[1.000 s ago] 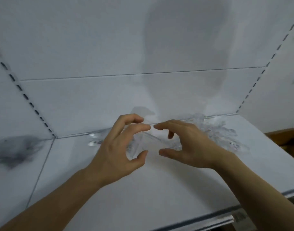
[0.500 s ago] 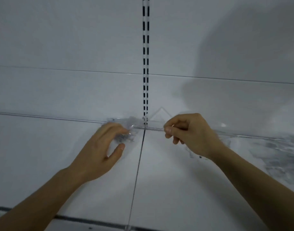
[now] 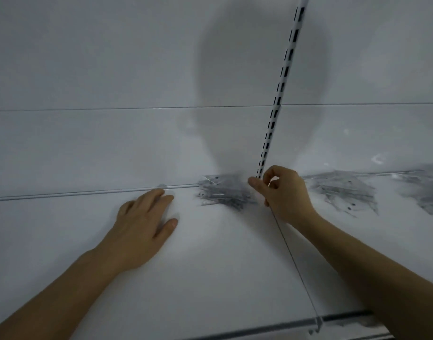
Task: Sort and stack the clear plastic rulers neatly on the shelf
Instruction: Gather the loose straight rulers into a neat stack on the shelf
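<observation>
While the left hand [image 3: 146, 219] lies flat on the white shelf [image 3: 210, 266], fingers straight and holding nothing, the right hand [image 3: 282, 192] curls its fingers — whether they pinch a clear ruler I cannot tell. A pile of clear rulers [image 3: 224, 192] sits between the hands against the back wall [image 3: 112, 69] — two more heaps [image 3: 343, 190] lie further right.

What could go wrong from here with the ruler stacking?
The stack beside the right hand already looks fanned and uneven; a nudge from those curled fingers could spread it. Clear rulers barely show against the white shelf, so the flat left hand might miss one.
</observation>
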The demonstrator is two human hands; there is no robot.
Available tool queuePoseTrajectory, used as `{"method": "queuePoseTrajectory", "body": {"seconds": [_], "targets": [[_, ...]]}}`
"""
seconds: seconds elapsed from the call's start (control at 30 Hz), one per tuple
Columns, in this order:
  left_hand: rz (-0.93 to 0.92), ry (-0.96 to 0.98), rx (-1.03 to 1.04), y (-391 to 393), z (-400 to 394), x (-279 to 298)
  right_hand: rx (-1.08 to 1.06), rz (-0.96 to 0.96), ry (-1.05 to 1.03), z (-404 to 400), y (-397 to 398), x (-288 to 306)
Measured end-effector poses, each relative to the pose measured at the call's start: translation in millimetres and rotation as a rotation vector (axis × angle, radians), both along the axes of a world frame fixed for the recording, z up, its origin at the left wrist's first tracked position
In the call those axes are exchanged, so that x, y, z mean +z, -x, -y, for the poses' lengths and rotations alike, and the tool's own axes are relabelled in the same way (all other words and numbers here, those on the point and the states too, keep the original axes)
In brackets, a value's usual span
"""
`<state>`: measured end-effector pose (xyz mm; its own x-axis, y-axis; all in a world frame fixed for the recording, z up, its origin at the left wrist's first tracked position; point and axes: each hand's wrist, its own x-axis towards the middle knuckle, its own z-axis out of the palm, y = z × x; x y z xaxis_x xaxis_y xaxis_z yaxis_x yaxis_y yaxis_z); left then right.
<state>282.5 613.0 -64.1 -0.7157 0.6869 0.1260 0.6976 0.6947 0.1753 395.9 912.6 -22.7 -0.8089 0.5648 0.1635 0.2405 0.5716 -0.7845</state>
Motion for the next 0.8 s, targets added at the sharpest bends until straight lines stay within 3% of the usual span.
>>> {"method": "queuePoseTrajectory", "body": {"seconds": [0.1,0.3,0.43,0.6,0.8], "targets": [[0.017,-0.007,0.004,-1,-1,1,0.023,-0.072,-0.144,12,-13,-2],[0.076,0.061,-0.003,-4,2,4,0.305,-0.075,-0.596,46,-31,-1],[0.124,0.208,-0.02,-11,35,18,0.404,-0.027,-0.621,78,-19,8],[0.105,0.247,0.114,-12,119,36,0.625,0.164,-0.633,151,19,9],[0.116,0.214,0.302,10,236,42,0.829,0.122,-0.646,267,84,9]]}}
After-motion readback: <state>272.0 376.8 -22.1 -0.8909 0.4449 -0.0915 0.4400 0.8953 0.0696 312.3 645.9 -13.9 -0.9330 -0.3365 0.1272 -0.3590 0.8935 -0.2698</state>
